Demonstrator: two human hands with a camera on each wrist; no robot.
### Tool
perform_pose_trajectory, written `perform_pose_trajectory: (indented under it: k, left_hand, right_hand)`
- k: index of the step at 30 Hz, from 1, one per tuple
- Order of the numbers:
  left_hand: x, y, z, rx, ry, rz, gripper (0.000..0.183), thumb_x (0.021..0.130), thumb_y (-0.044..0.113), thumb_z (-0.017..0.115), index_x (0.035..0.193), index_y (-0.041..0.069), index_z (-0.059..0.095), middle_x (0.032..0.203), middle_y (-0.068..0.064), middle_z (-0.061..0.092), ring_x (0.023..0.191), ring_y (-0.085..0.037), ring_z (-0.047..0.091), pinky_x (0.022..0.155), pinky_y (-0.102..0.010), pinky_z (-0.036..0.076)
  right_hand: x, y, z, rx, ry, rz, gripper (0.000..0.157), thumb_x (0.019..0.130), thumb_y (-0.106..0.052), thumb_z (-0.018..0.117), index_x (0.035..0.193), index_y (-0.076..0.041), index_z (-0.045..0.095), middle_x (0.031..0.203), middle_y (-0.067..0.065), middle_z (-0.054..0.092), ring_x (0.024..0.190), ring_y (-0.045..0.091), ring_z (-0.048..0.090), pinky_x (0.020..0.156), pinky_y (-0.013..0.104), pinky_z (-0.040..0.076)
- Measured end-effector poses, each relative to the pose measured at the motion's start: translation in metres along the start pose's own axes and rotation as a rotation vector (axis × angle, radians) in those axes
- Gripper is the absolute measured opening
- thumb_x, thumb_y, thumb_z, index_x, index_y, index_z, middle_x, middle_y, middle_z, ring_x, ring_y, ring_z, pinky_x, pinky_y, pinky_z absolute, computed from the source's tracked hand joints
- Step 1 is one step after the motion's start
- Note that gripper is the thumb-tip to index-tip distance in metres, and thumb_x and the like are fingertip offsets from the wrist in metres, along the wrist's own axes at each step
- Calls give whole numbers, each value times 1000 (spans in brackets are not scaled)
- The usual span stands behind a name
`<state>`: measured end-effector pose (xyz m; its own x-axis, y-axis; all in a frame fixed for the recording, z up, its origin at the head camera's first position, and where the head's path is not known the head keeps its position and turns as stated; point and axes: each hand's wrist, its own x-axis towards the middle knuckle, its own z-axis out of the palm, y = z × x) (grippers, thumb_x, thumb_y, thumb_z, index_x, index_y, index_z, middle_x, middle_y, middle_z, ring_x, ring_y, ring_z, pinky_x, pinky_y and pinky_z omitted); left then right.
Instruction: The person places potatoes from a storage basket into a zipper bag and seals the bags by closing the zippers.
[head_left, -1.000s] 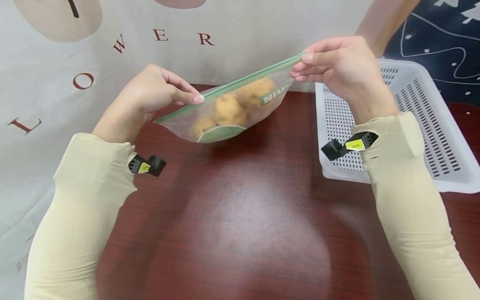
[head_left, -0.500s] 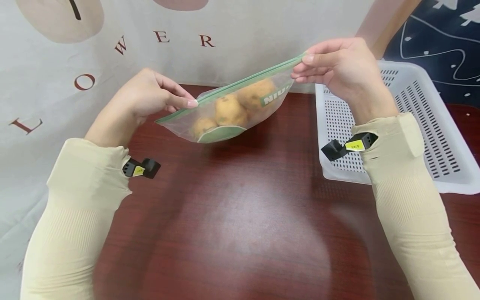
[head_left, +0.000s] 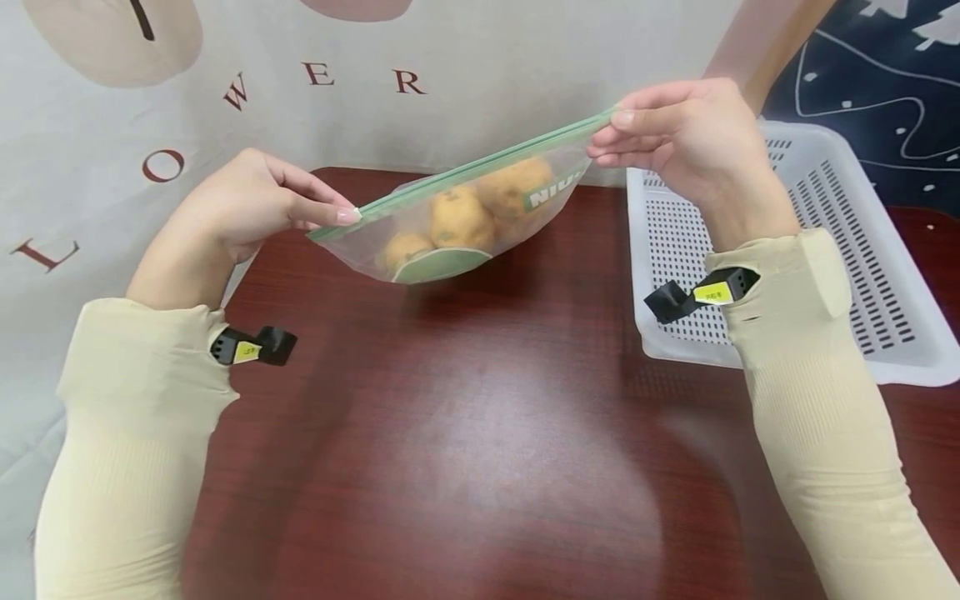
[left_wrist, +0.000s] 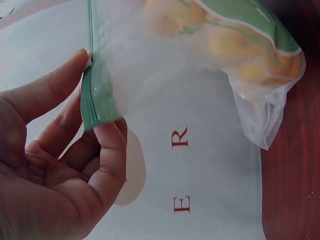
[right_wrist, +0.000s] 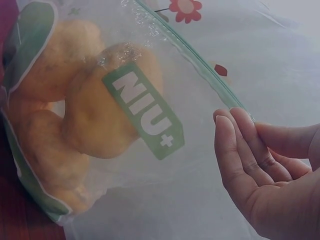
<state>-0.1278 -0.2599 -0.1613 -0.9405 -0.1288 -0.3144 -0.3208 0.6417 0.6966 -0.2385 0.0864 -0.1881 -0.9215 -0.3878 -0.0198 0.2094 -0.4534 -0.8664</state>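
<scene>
A clear zip bag [head_left: 517, 212] with a green top strip and green printing hangs slantwise between my hands, its right end higher. Inside it are several rounded yellow things that look like potatoes [right_wrist: 100, 107]. My left hand [head_left: 240, 208] pinches the green zip strip [left_wrist: 92, 100] between thumb and fingers, close to its left end; the left wrist view shows a finger against the strip's lower end. At the upper right corner, my right hand [head_left: 697, 137] holds the strip's other end between thumb and fingers. The zip runs taut between the two hands.
A white perforated plastic basket [head_left: 847, 371] stands at the right, partly behind my right forearm. Below the bag is a dark red wooden table [head_left: 480, 433]. A pale printed cloth [head_left: 495, 50] hangs behind, and a dark patterned cloth [head_left: 862, 75] lies back right.
My left hand has slid left and slightly down along the zip strip, from partway along it to near its left end. The right hand and bag have hardly moved.
</scene>
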Motion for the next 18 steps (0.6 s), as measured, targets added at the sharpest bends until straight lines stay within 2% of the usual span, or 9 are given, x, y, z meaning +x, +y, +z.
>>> perform_pose_trajectory:
  k: [4, 7, 9, 11, 18]
  left_hand:
    - [-3, -7, -5, -48, 1, -1, 8, 72, 28, 78, 79, 24, 75, 73, 11, 63, 69, -13, 50, 64, -22, 43]
    - [-6, -12, -8, -60, 7, -9, 6, 72, 26, 78, 78, 25, 75, 71, 10, 65, 47, -14, 41, 43, -26, 36]
    - [-8, -13, -10, -59, 10, -16, 6, 72, 27, 78, 77, 25, 75, 70, 9, 65, 38, -16, 26, 33, -31, 21]
    - [-9, -14, -11, -46, 12, -20, 6, 72, 29, 78, 76, 27, 74, 71, 8, 65, 38, -17, 11, 33, -35, 7]
    - [-8, -14, -13, -53, 10, -34, 8, 71, 30, 78, 78, 27, 74, 70, 7, 63, 38, -18, 10, 33, -35, 4]
  right_hand:
    - [0, -1, -1, 17, 23, 13, 6, 75, 18, 62, 81, 18, 61, 72, 29, 62, 65, 38, 64, 69, 47, 55]
    - [1, -2, -2, 41, 50, 28, 5, 76, 19, 60, 81, 18, 61, 72, 30, 62, 66, 38, 64, 68, 47, 55]
    - [1, -3, -4, 54, 64, 33, 5, 76, 19, 59, 81, 18, 60, 72, 30, 62, 66, 38, 64, 68, 47, 55]
    - [1, -3, -5, 59, 71, 33, 5, 76, 20, 58, 80, 18, 60, 72, 30, 62, 66, 38, 65, 68, 47, 55]
    - [1, -4, -7, 52, 91, 36, 6, 78, 20, 57, 78, 18, 62, 71, 30, 62, 65, 38, 65, 64, 47, 56]
